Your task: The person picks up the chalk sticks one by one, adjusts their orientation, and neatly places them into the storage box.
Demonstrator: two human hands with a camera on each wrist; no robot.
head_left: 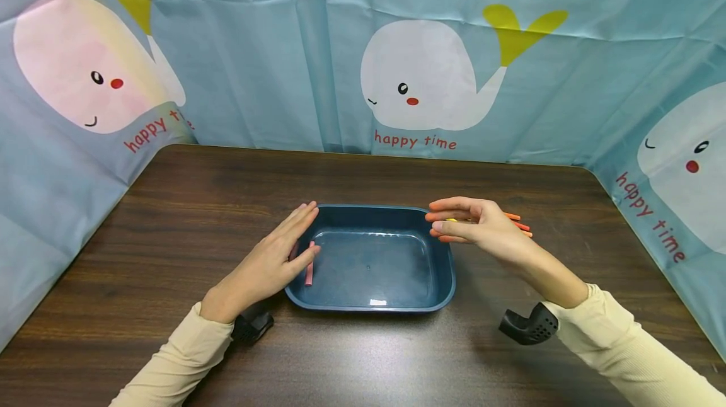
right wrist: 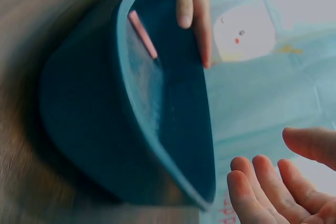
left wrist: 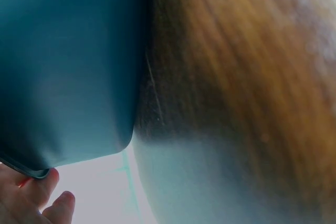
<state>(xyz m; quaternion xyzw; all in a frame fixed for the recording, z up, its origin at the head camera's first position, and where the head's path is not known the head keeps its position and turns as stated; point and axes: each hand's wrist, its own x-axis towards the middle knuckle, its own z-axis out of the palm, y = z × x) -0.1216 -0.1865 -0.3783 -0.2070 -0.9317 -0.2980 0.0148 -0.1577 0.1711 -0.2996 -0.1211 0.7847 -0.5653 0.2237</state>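
Our left hand (head_left: 271, 265) lies along the left rim of the tub (head_left: 368, 259), fingers almost straight and thumb spread over the inside; we see nothing pinched in it and cannot tell how firmly it presses. Our right hand (head_left: 482, 223) hovers by the tub's far right corner, fingers softly bent, thumb apart from them, holding nothing that we can make out. Behind the tub hangs a curtain (head_left: 255, 79); beneath the tub is the table (head_left: 142, 256), on which it stands upright.

We judge that the tub could slide or tip if the left hand pushed its rim with nothing steadying the other side. To the tub's right, coloured sticks (head_left: 520, 226) could be knocked by the right hand, which partly hides them from us. Inside the tub, the left thumb could nudge the pink stick (head_left: 309, 273) by its left wall, being so close to it.

As for looks, we see a dark blue, oblong tub with rounded corners and a shiny floor. The coloured sticks are thin, orange and red; the pink one is slim and straight. Smallest, near the tub's far right corner, is a yellow scrap (head_left: 451, 220), too hidden to identify.
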